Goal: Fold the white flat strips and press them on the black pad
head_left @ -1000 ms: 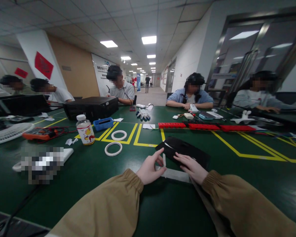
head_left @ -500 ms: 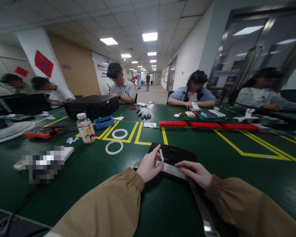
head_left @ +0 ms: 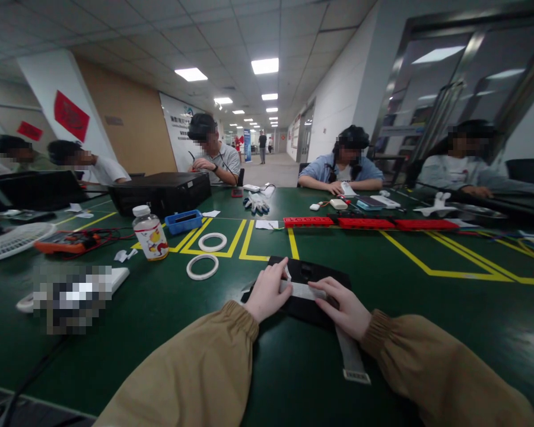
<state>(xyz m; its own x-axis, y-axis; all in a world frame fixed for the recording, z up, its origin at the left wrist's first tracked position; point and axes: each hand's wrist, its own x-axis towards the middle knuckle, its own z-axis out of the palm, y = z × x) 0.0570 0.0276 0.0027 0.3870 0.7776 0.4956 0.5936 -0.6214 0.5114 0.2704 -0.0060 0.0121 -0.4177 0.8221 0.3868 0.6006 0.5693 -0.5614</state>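
Note:
A flat grey ribbon cable [head_left: 303, 290] lies across a black device panel [head_left: 309, 270] on the table in front of me. My left hand [head_left: 269, 290] grips the cable's left part, thumb pressed on it. A small white strip [head_left: 287, 273] curls up between its thumb and forefinger; whether it belongs to the cable I cannot tell. At the other side my right hand [head_left: 345, 305] holds the cable, its thumb at the near edge and its fingers on top. Below this hand, the cable's tail hangs toward me and ends in a pale connector [head_left: 356, 376].
Left of the panel lie two white tape rings [head_left: 202, 267], a bottle [head_left: 150, 234], a blue tray [head_left: 183, 222] and an orange multimeter [head_left: 66, 242]. Red strips [head_left: 367, 223] and gloves [head_left: 257, 203] are farther back. Several people sit around the green table [head_left: 427, 332].
My right hand has shifted slightly left along the cable. The cable's tail has swung up and back from the near edge, so its end now shows. The white strip is more curled.

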